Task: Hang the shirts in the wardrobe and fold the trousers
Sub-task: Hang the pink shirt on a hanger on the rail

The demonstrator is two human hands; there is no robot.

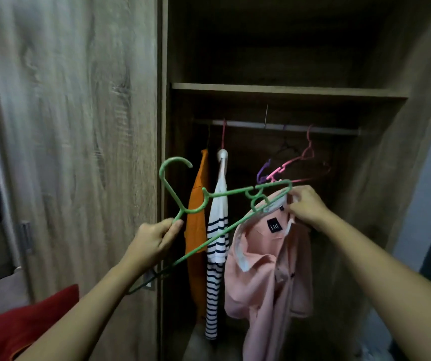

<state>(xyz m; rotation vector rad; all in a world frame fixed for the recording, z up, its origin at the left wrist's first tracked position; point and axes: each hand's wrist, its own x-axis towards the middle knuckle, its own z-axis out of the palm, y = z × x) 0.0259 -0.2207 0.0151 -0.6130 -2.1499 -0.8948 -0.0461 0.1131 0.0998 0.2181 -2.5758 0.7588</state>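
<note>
- A red cloth (pixel 24 327) is seen at the lower left, beside the closed wardrobe door (pixel 73 131).
- The green hanger (pixel 210 196) is gripped near its neck by the left hand (pixel 154 243), fingers curled tight around the plastic, the hook tilted up and left.
- An orange shirt (pixel 197 225) and a striped shirt (pixel 218 243) are hung on the rail (pixel 282 126) inside the open wardrobe.
- The pink shirt (pixel 266 272) is held up by its collar, pinched in the closed fingers of the right hand (pixel 306 204), with one hanger arm slipped into the neck opening.
- Empty pink and purple hangers (pixel 287 165) are hung on the rail just above.
</note>
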